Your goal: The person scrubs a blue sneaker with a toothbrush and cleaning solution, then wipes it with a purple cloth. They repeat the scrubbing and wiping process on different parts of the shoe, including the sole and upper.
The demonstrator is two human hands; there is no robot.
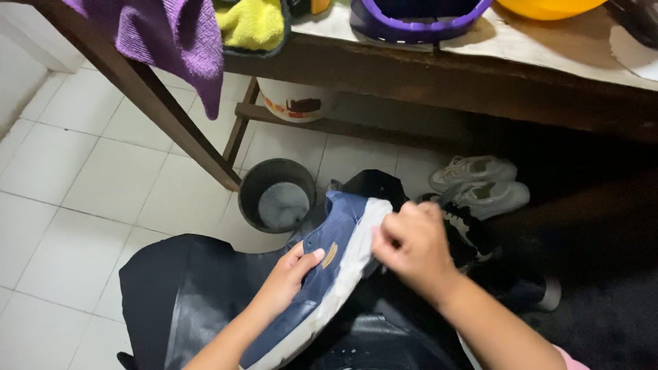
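Beside a grey bucket (277, 196) of cloudy water, left hand (288, 277) grips blue shoe (329, 267); right hand (411, 247) pinches its sole.

White tiled floor (89, 178) carries dark bucket (277, 195) (greyish inside), white sneakers (480, 181), black sheet (171, 288).

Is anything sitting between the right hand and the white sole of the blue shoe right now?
Nothing visible does. The right hand is closed directly against the white sole edge of the blue shoe, while the left hand holds the shoe's side. Whether the right fingers pinch a cloth cannot be told.
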